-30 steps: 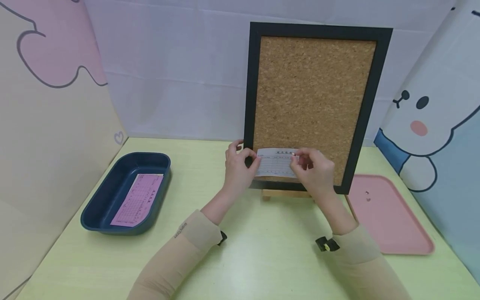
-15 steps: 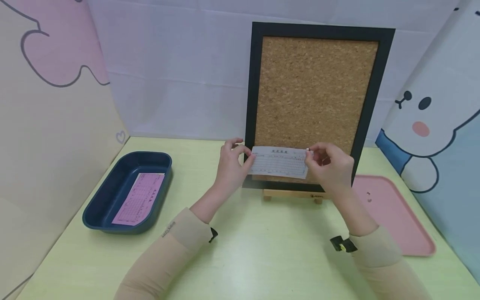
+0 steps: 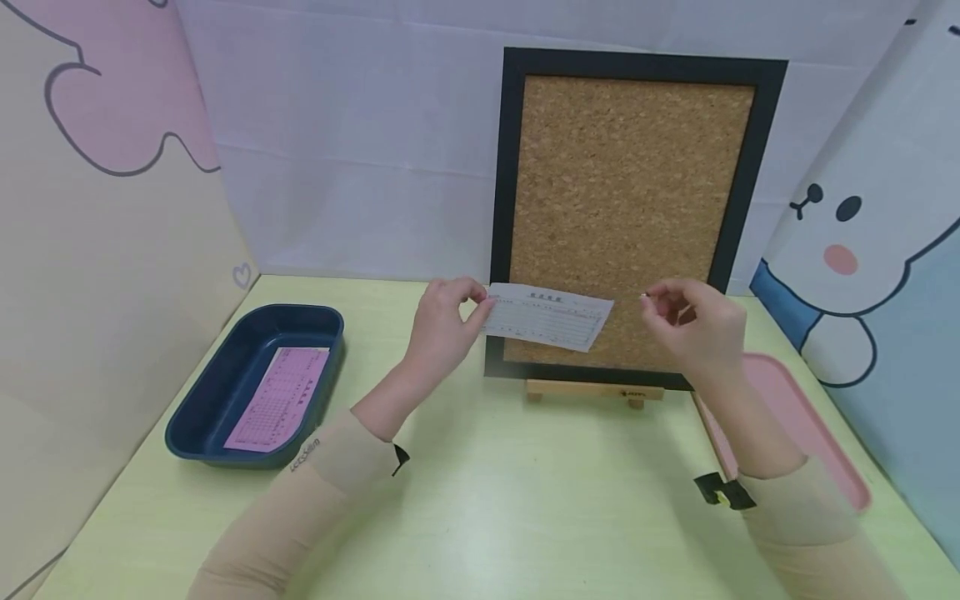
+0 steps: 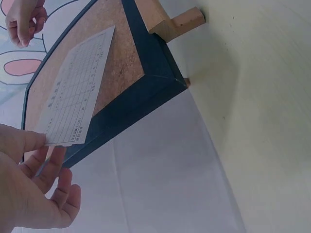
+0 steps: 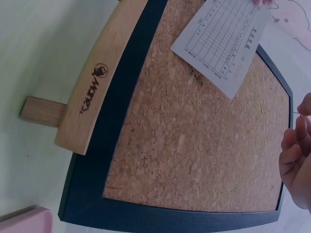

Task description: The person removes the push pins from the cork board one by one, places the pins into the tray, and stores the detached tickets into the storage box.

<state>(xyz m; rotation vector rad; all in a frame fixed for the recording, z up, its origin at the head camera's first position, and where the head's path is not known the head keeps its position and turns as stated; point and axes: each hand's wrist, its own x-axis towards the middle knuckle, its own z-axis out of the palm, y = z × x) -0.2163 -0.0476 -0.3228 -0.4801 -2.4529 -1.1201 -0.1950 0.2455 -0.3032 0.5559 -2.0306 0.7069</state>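
My left hand [image 3: 447, 323] pinches the left end of a white printed form slip [image 3: 551, 315] between thumb and fingertip. The slip hangs in front of the lower part of a black-framed cork board [image 3: 630, 200], its right end free and tilted slightly down. In the left wrist view the thumb [image 4: 34, 141] lies over the slip's edge. To the right of the slip, my right hand [image 3: 697, 325] pinches a small pin [image 5: 296, 113]; its thin shaft shows past the fingertips in the right wrist view.
The cork board leans on a wooden easel [image 3: 592, 390]. At left stands a dark blue tray [image 3: 195, 417] holding a pink printed slip [image 3: 279, 400]. A pink tray [image 3: 810, 417] lies at right, partly behind the right forearm. A white cloth [image 3: 360, 167] hangs behind.
The left hand has moved left, drawing the slip that way. My right hand has moved right, away from the slip's right end, and still pinches the pin.
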